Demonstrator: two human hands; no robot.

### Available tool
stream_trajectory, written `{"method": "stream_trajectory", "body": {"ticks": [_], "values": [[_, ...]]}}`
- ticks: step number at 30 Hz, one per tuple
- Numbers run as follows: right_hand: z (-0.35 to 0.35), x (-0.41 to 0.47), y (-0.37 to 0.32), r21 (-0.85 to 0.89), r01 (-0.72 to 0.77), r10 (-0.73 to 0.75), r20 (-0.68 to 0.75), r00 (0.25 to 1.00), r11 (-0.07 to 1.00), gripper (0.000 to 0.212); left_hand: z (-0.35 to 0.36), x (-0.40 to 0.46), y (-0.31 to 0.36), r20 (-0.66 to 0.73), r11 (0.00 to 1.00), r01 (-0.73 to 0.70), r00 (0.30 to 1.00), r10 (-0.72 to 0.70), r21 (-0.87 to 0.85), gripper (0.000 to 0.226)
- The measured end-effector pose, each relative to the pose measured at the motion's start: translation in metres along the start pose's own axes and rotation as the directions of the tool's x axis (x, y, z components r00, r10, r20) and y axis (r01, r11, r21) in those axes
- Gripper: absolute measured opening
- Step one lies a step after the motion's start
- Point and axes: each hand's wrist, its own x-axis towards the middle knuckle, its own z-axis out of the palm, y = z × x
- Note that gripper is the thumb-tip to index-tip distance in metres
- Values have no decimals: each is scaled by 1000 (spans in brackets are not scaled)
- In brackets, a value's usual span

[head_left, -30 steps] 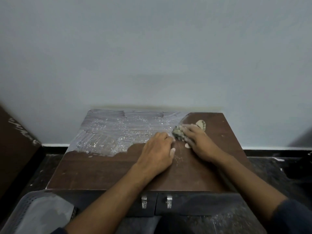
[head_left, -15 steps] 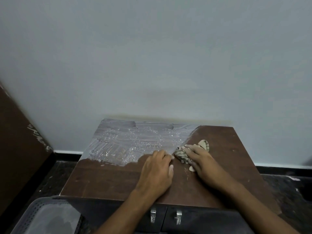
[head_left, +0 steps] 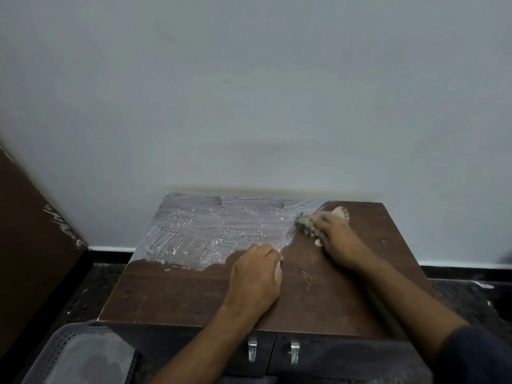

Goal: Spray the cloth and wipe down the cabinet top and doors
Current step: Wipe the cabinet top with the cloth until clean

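A person's right hand presses a bunched, patterned cloth against the cabinet top near its back edge, right of centre, fingers curled over the wad. The left hand rests on the wood mid-top, fingers loosely bent and holding nothing. A wet, streaked sheen covers the back left corner of the top; the front strip and right side look dry. The top appears roughly half wiped, the two doors with their metal handles below the front edge apparently untouched. The next pass likely calls for drawing the cloth across the dry right side and front edge.
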Motion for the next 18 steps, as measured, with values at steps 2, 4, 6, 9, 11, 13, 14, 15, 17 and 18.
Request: {"method": "stream_trajectory", "body": {"ticks": [2,4,6,9,11,13,14,15,17,18], "values": [[-2,21,12,-1,-139,139,-31,990,990,43,2,-3,0,-9,1000,9,1000,-8,8,13],[2,27,3,-18,-170,169,-41,985,985,43,4,-4,0,-31,1000,8,999,-8,10,13],[9,18,-18,-19,-98,98,-19,995,995,43,5,-4,-1,-36,1000,7,999,-7,10,14],[10,-14,-29,41,112,-113,25,993,993,45,5,-4,1,-24,1000,12,1000,-12,3,15],[-4,-14,-13,21,132,-133,38,990,991,40,3,-3,3,-23,1000,11,1000,-11,-4,15],[-12,3,8,-16,22,-22,11,1000,1000,35,1,-4,4,-20,1000,11,1000,-11,-1,15],[-15,14,18,-22,-52,52,-14,999,998,32,0,-4,5,-18,1000,9,1000,-9,2,16],[-14,21,19,-19,-114,113,-23,993,993,29,0,-6,5,-18,1000,6,1000,-6,10,17],[-6,25,3,-34,-161,160,-33,987,986,30,0,-9,4,-13,1000,11,1000,-10,19,18],[-1,21,-10,-43,-142,141,-26,990,989,32,0,-9,3,-9,1000,15,1000,-15,21,19]]}}
